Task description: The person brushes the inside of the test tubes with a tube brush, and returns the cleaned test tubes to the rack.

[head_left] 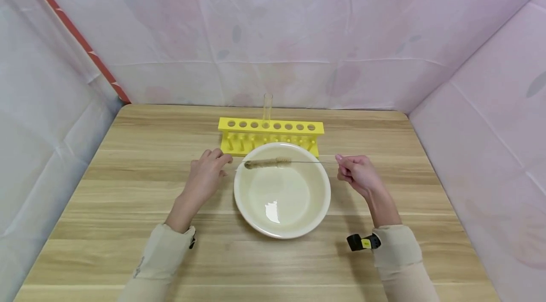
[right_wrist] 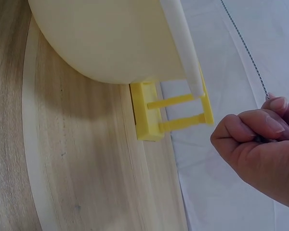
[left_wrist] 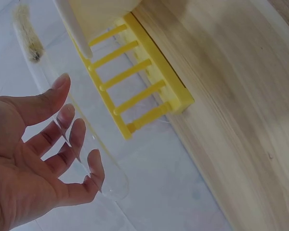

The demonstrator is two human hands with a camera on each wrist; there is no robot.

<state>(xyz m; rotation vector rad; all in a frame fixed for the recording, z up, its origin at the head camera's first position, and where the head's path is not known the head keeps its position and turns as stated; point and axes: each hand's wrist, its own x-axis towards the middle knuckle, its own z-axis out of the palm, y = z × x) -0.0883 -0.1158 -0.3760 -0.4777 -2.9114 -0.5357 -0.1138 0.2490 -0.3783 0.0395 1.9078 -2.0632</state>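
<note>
My left hand (head_left: 207, 174) is at the basin's left rim, pinching a clear glass test tube (left_wrist: 111, 178) between thumb and fingers. The tube lies almost level, its rounded closed end pointing left. Bristles of a tan test tube brush (head_left: 266, 163) show inside the tube's far part, above the back of a cream basin (head_left: 240, 202). To the right, my right hand (head_left: 360, 174) grips the brush's twisted wire handle (right_wrist: 248, 50) with curled fingers. The tube's open end is hard to make out in the head view.
Behind the basin stands a yellow test tube rack (head_left: 226, 124), partly hidden by it, with another clear test tube (head_left: 267, 105) upright in one hole. The basin has a shiny inside. Fabric walls (head_left: 273, 32) enclose the wooden table (head_left: 128, 197) at the back and sides.
</note>
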